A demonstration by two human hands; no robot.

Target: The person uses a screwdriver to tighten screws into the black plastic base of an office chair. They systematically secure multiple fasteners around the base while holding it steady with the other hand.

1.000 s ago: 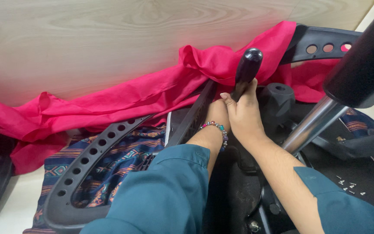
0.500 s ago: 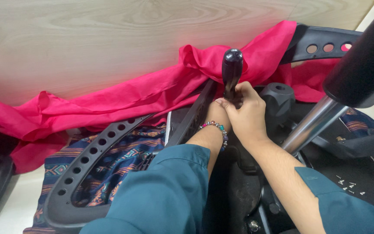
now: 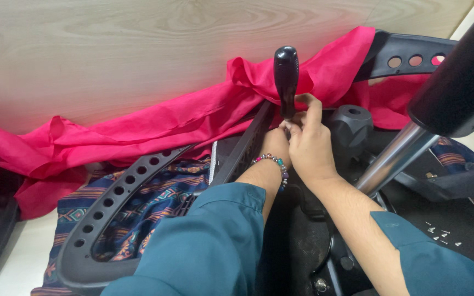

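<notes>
Since a second ago the black screwdriver handle has swung from a rightward lean to stand upright, its rounded top against the pale wooden wall. Right hand is wrapped narrowly around the lower end of that handle, thumb and fingers pinching it just above the black chair underside. Left hand sits just beside it on the left, touching the right hand and mostly hidden behind it, so I cannot tell whether its fingers are closed on anything; a beaded bracelet circles its wrist. Both forearms come out of teal sleeves at the bottom edge of the view.

Pink cloth lies bunched along the foot of the wall, from the left edge to the upper right. A black curved armrest frame with a row of round holes lies to the left over a blue patterned fabric. A second black perforated piece rests at the upper right on the cloth. A chrome cylinder slants up to the right into a thick black tube. Small screws lie scattered at the lower right
</notes>
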